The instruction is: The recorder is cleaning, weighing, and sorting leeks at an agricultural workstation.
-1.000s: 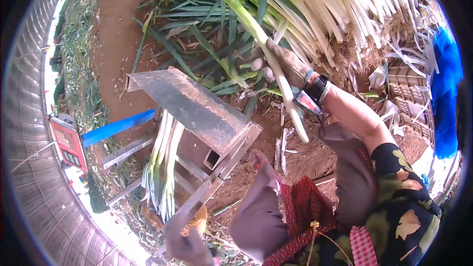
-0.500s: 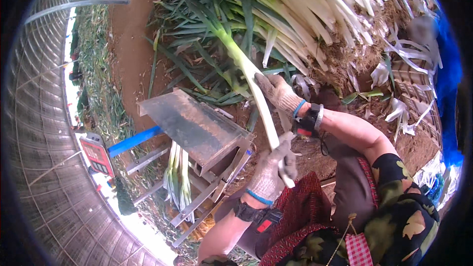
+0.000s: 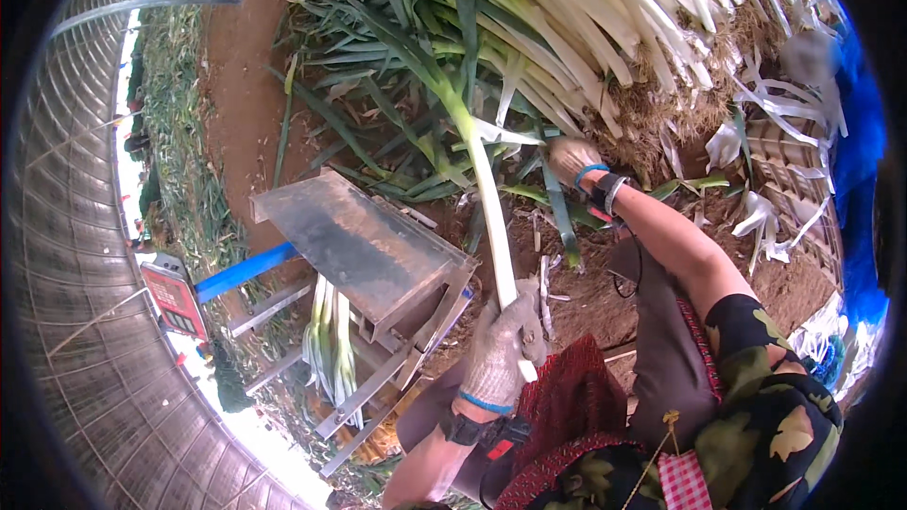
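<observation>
My left hand (image 3: pixel 503 340), in a knit glove, is closed round the white lower end of a leek (image 3: pixel 488 212), held diagonally with its green leaves toward the pile of leeks (image 3: pixel 595 9). My gloved right hand (image 3: pixel 572 161) is beside the pile, closed on a pale strip of leaf (image 3: pixel 515 137) that stretches sideways from the leek's upper stalk; its fingertips are partly hidden. Left of the held leek stands a metal stand with a slanted plate (image 3: pixel 350 236), and a few pale trimmed leeks (image 3: pixel 331 340) hang below the plate in its frame.
A red and grey electronic device (image 3: pixel 173 297) sits at the left by a blue bar (image 3: pixel 246 269). A mesh-lined tunnel wall (image 3: pixel 85 340) curves along the left. At the right are a slatted crate (image 3: pixel 794 217), scattered peel strips and blue sheeting (image 3: pixel 855 179). Brown soil (image 3: pixel 241 85) lies behind the stand.
My left hand has risen from the lower edge and taken hold of the leek's lower end. My right hand has left the stalk and moved up and right, drawing a pale strip outward.
</observation>
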`<state>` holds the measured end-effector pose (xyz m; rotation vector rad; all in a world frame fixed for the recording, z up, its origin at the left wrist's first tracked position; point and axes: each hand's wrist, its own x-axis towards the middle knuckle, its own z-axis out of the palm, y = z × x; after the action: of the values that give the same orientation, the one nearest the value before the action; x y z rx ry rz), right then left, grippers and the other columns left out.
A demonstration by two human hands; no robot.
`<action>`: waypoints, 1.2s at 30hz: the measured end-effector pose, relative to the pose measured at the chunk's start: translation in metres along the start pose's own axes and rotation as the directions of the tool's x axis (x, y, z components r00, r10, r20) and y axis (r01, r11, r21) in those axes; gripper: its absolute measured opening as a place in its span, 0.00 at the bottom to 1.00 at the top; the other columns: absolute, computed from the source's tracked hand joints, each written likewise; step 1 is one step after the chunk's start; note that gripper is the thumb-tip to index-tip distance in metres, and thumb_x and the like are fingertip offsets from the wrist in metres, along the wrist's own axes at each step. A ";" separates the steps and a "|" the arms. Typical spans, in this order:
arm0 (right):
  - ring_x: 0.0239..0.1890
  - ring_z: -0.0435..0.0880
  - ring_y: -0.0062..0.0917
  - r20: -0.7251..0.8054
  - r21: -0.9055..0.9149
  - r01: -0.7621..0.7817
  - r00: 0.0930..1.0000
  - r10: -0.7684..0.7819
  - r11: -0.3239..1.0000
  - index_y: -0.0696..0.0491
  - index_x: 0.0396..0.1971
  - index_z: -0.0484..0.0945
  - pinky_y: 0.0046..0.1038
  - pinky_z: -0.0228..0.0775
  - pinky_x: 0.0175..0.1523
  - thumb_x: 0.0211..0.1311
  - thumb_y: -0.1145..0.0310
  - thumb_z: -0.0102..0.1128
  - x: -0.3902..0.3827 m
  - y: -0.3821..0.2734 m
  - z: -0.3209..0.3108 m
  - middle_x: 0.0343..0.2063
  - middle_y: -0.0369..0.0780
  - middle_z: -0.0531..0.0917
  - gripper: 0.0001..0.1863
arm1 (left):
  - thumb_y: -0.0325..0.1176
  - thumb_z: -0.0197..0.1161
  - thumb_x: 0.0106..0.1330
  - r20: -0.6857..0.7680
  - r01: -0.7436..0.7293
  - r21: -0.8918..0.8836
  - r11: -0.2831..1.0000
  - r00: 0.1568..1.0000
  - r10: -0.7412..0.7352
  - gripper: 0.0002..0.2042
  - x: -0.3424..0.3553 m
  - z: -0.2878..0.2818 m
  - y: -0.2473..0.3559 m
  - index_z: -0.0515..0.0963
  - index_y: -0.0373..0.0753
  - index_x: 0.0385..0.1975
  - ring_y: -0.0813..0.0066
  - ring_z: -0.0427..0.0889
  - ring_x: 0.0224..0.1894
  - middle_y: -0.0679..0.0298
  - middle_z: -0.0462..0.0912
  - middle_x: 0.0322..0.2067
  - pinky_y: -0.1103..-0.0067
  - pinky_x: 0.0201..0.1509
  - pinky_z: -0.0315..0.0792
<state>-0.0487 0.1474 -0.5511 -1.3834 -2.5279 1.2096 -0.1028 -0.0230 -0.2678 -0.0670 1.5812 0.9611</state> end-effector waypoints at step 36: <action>0.30 0.82 0.41 0.073 0.523 -0.083 0.996 0.052 0.849 0.58 0.31 0.80 0.37 0.73 0.38 0.63 0.57 0.46 0.026 -0.096 -0.031 0.25 0.50 0.81 0.19 | 0.38 0.56 0.67 0.042 0.128 0.070 0.989 0.990 -0.131 0.17 0.000 -0.013 -0.014 0.67 0.35 0.50 0.84 0.67 0.16 0.70 0.68 0.18 0.85 0.17 0.62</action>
<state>-0.1214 0.1557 -0.4768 -1.3084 -1.9488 1.7972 -0.1053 -0.0398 -0.2766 -0.0990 1.5451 0.8025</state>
